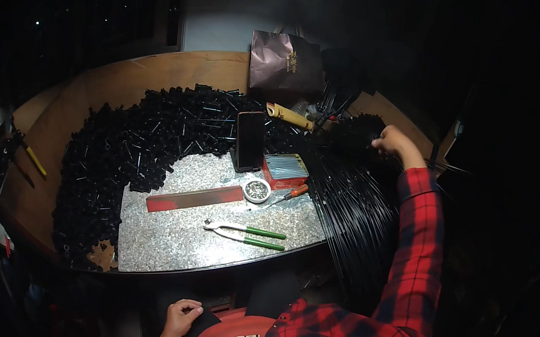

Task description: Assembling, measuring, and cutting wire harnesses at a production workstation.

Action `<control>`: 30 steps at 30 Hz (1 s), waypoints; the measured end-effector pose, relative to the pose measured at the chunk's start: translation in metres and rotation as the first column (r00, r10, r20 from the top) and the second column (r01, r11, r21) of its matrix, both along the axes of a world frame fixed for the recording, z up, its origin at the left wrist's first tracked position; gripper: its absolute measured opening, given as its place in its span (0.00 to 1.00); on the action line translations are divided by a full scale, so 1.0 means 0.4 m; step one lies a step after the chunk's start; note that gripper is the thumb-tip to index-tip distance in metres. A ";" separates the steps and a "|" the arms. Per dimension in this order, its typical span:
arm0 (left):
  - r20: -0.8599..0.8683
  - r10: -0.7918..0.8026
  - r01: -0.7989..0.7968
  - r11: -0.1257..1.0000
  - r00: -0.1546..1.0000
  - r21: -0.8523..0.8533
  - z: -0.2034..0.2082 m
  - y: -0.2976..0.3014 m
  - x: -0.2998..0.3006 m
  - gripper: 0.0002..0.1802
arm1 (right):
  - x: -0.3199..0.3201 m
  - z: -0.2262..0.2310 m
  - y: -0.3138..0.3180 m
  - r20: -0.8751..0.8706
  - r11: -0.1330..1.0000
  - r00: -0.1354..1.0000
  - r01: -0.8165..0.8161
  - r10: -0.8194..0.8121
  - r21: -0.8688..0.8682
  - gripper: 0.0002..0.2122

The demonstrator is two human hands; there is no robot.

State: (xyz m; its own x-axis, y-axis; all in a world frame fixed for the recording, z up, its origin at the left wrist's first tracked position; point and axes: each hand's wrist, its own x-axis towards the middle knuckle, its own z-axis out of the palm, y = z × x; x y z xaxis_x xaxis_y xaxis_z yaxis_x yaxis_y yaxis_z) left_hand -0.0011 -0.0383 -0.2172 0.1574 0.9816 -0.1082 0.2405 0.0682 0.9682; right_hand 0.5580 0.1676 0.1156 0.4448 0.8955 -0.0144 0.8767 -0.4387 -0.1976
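Note:
My right arm is stretched to the far right, and my right hand (391,143) is closed at the edge of a dark heap of black pieces (360,129). What its fingers hold, if anything, is too dark to make out. Below it, a thick bundle of long thin black strips (359,216) hangs over the table's right edge. Down by my lap, my left hand (183,318) rests with curled fingers and nothing visible in them. Nearest on the speckled tabletop (174,243) lie green-handled pincers (245,233).
A large pile of black parts (180,127) covers the table's left and back. Around the middle are a red-brown bar (195,199), a phone (250,140), a white bowl (256,191), a red box of thin strips (286,170) and an orange-handled screwdriver (294,193). Behind stands a paper bag (285,62).

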 end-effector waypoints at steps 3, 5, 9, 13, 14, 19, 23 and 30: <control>0.000 -0.006 0.006 1.000 1.000 -0.014 0.012 -0.004 0.010 0.05 | 0.024 0.024 0.006 -0.145 0.991 0.989 0.049 -0.032 0.121 0.13; -0.008 -0.003 0.002 1.000 1.000 -0.025 0.016 -0.003 0.014 0.04 | -0.045 0.072 -0.023 -0.006 0.971 0.991 0.134 -0.136 0.200 0.13; -0.003 -0.034 0.034 0.999 0.999 -0.012 0.019 -0.001 0.026 0.04 | 0.037 0.037 0.004 0.072 0.953 0.986 0.127 -0.152 0.273 0.13; -0.017 -0.054 0.054 0.998 0.998 -0.013 0.020 -0.008 0.024 0.04 | 0.055 0.017 0.010 0.017 0.878 0.985 0.144 -0.170 0.456 0.13; -0.018 -0.052 0.052 0.999 0.998 -0.011 0.024 -0.009 0.023 0.04 | 0.059 0.014 0.014 -0.023 0.871 0.990 0.133 -0.139 0.472 0.14; -0.042 -0.091 0.091 0.996 0.995 0.003 0.074 -0.017 0.028 0.05 | -0.081 0.042 0.005 -0.473 0.830 0.864 0.129 0.174 0.542 0.13; -0.088 -0.153 0.170 0.953 0.984 0.252 0.176 0.022 0.057 0.07 | -0.248 0.038 -0.024 -0.525 0.791 0.738 -0.017 0.423 0.612 0.13; 0.099 0.039 -0.081 0.884 0.994 0.460 0.410 0.144 0.064 0.18 | -0.567 -0.034 -0.101 -0.643 0.765 0.414 -0.339 0.645 0.549 0.12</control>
